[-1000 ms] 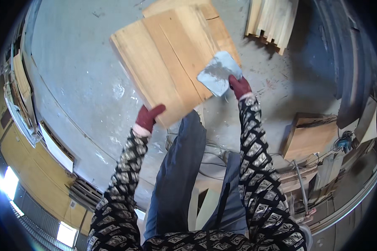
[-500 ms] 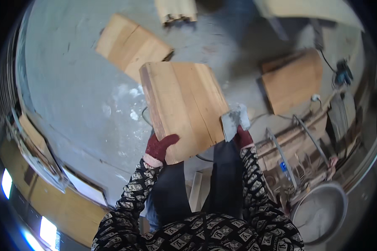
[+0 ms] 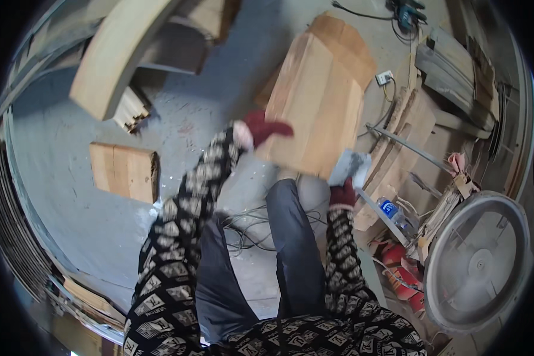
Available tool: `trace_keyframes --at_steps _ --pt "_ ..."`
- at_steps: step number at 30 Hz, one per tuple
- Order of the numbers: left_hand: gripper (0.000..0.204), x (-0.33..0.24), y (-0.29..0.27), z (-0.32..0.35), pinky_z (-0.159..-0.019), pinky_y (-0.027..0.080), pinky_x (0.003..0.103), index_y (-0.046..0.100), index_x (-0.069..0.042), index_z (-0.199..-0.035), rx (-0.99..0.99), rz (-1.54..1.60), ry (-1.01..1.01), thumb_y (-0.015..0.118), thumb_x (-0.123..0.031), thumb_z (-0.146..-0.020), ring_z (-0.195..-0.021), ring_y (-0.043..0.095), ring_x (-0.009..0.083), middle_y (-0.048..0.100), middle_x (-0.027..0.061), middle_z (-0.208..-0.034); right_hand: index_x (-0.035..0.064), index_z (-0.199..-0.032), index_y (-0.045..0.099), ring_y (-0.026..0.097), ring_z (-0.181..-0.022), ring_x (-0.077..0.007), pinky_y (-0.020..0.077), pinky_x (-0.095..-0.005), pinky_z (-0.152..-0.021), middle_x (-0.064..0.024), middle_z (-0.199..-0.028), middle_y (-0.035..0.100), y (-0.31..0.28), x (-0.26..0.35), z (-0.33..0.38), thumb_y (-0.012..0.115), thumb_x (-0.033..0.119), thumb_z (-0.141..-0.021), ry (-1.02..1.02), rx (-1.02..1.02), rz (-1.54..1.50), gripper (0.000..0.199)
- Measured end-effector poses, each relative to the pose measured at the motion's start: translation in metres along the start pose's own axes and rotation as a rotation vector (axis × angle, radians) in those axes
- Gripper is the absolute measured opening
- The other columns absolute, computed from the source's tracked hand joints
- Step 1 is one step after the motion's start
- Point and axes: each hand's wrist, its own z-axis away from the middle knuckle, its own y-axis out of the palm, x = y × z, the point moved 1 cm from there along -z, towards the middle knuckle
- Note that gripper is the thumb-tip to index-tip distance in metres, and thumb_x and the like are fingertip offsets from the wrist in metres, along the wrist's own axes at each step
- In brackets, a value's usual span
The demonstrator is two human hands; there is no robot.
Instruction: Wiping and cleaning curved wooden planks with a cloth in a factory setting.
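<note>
I carry a light wooden board (image 3: 317, 107) in front of me, blurred by motion. My left hand (image 3: 266, 129), in a dark red glove, grips its left edge. My right hand (image 3: 342, 193), also in a red glove, holds the lower right corner together with a grey rag (image 3: 350, 166). Both sleeves are black with a pale pattern. My legs in grey trousers show below the board.
Another wooden panel (image 3: 124, 171) lies on the concrete floor at left, with a curved wooden piece (image 3: 115, 62) and stacked slats (image 3: 130, 110) beyond. Timber offcuts (image 3: 409, 124), a plastic bottle (image 3: 391, 210), a round grey disc (image 3: 477, 261) and loose cables (image 3: 249, 225) crowd the right and middle.
I have turned to the right, carrying the board with me. The floor panel now lies at my left, and the timber pile and round disc have come into view.
</note>
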Motion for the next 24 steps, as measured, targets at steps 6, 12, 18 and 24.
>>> trace_keyframes --at_steps 6,12,18,24 --pt "0.032 0.119 -0.016 -0.155 -0.09 0.039 0.032 0.053 -0.01 -0.109 0.268 0.062 -0.337 0.052 -0.024 -0.081 -0.102 0.053 0.0256 0.055 0.0108 -0.111 -0.0029 -0.104 0.051 0.055 -0.092 -0.0217 0.0426 -0.0322 -0.08 -0.0129 -0.102 0.057 0.038 -0.052 -0.146 0.049 0.016 -0.084 -0.023 -0.221 -0.89 0.027" --pt "0.069 0.163 0.019 -0.111 -0.092 0.036 0.039 0.045 0.002 -0.112 -0.068 -0.346 -0.799 0.059 -0.048 -0.068 -0.108 0.046 0.0354 0.047 0.026 -0.114 -0.0005 -0.105 0.049 0.053 -0.085 -0.0168 0.0414 -0.0281 -0.075 -0.006 -0.097 0.056 0.086 -0.022 -0.175 0.052 0.018 -0.083 0.425 -0.01 -0.993 0.029" --pt "0.049 0.144 0.062 -0.028 -0.094 0.033 0.042 0.046 -0.003 -0.113 -0.459 -0.1 -0.636 0.052 -0.038 -0.078 -0.109 0.042 0.0416 0.042 0.0267 -0.118 -0.0047 -0.109 0.051 0.053 -0.093 -0.0285 0.0387 -0.0354 -0.081 -0.018 -0.103 0.057 0.14 0.027 -0.098 0.048 0.028 -0.079 0.211 -0.029 -0.354 0.045" --pt "0.055 0.154 0.095 0.233 -0.1 0.027 0.039 0.031 -0.009 -0.13 -0.824 0.636 -0.993 0.04 -0.006 -0.076 -0.118 0.036 0.0306 0.04 0.0161 -0.126 -0.0049 -0.104 0.052 0.056 -0.078 -0.0165 0.0434 -0.028 -0.07 -0.0119 -0.088 0.059 0.185 0.066 0.035 0.047 0.027 -0.083 0.29 0.353 -0.694 0.039"
